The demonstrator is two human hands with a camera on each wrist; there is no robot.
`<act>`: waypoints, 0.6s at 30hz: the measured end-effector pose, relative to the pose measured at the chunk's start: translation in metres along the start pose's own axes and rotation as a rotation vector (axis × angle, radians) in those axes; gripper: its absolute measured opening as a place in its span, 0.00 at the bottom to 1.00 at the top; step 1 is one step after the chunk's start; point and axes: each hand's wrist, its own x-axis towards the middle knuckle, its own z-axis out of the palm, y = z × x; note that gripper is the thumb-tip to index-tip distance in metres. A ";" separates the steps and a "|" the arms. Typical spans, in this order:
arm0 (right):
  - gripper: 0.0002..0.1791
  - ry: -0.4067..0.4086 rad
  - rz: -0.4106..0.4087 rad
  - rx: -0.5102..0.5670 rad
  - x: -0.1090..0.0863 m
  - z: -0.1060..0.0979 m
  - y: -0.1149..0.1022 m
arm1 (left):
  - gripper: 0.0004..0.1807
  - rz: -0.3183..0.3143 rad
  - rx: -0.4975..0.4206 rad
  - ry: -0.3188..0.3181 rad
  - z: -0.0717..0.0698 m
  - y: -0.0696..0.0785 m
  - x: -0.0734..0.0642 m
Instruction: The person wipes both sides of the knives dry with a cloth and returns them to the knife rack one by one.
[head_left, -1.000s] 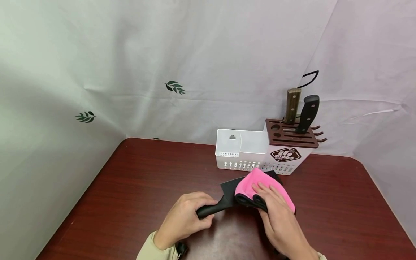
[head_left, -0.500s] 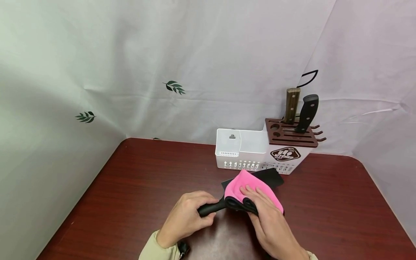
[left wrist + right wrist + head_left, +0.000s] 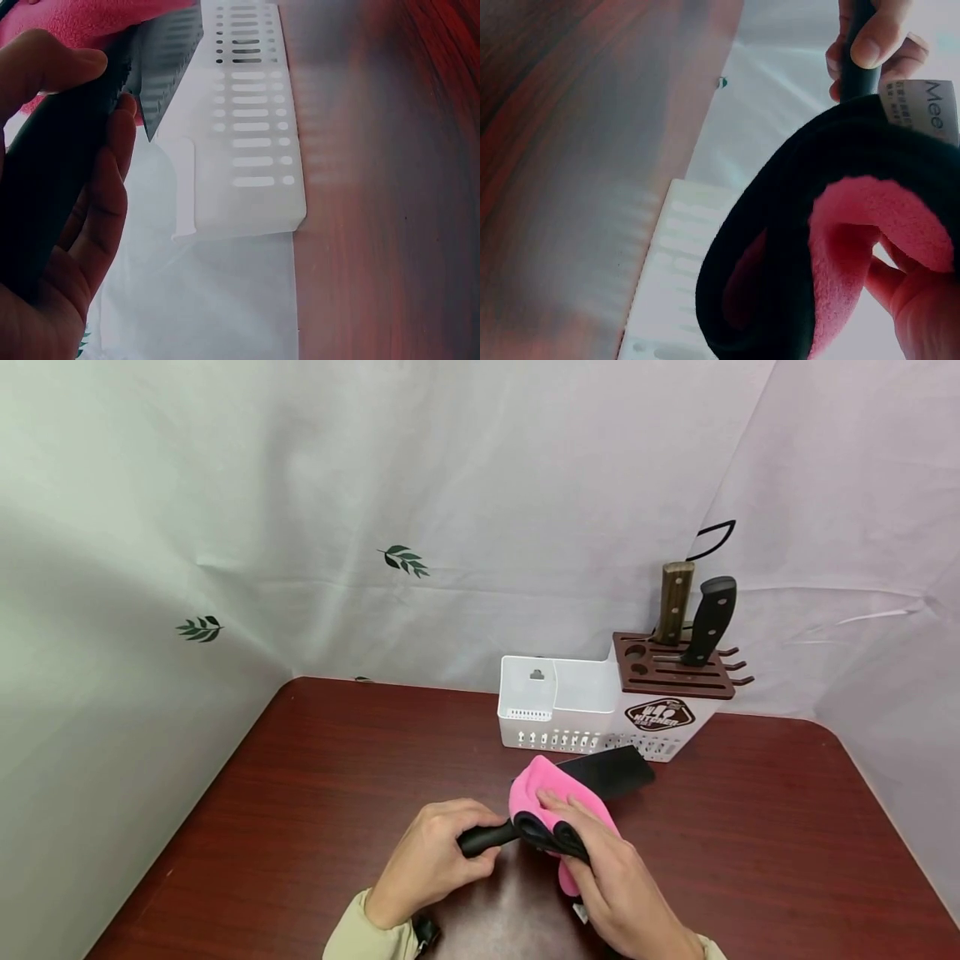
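My left hand [image 3: 435, 856] grips the black handle of a cleaver [image 3: 611, 772], held in front of me with its dark, broad blade pointing right and away. In the left wrist view the thumb lies along the handle [image 3: 60, 150], fingers curled beneath. A pink cloth [image 3: 558, 793] with black edging is folded over the blade near the handle, hiding that part. My right hand [image 3: 618, 881] holds this cloth, fingers on top and thumb below. The right wrist view shows the cloth's loose fold [image 3: 847, 262] and a white label [image 3: 922, 109] close to the left hand.
Just behind the blade stands a white perforated kitchen rack [image 3: 558, 739] with a brown slotted top [image 3: 667, 681]. A wooden-handled knife [image 3: 675, 602] and a black-handled knife [image 3: 710, 620] stand in it. Pale fabric [image 3: 465, 485] hangs behind the dark red table [image 3: 337, 777].
My right hand has slid the pink cloth left along the blade toward the handle, uncovering more of the blade's far end. The left hand's grip stays nearly in place.
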 end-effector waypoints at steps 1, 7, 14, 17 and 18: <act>0.23 -0.008 0.000 -0.004 0.000 0.000 0.000 | 0.15 -0.007 0.000 -0.001 0.000 0.000 0.000; 0.29 -0.081 0.034 -0.019 -0.001 0.002 0.000 | 0.14 -0.025 0.009 0.000 -0.002 0.001 0.002; 0.26 -0.083 0.012 -0.060 -0.002 0.002 0.004 | 0.13 -0.018 0.016 -0.005 -0.004 0.002 0.003; 0.23 -0.082 0.011 -0.083 -0.002 0.002 0.005 | 0.13 -0.012 0.010 -0.004 -0.004 0.002 0.003; 0.24 -0.077 0.007 -0.090 -0.002 0.001 0.005 | 0.13 -0.011 0.006 -0.003 -0.004 0.002 0.002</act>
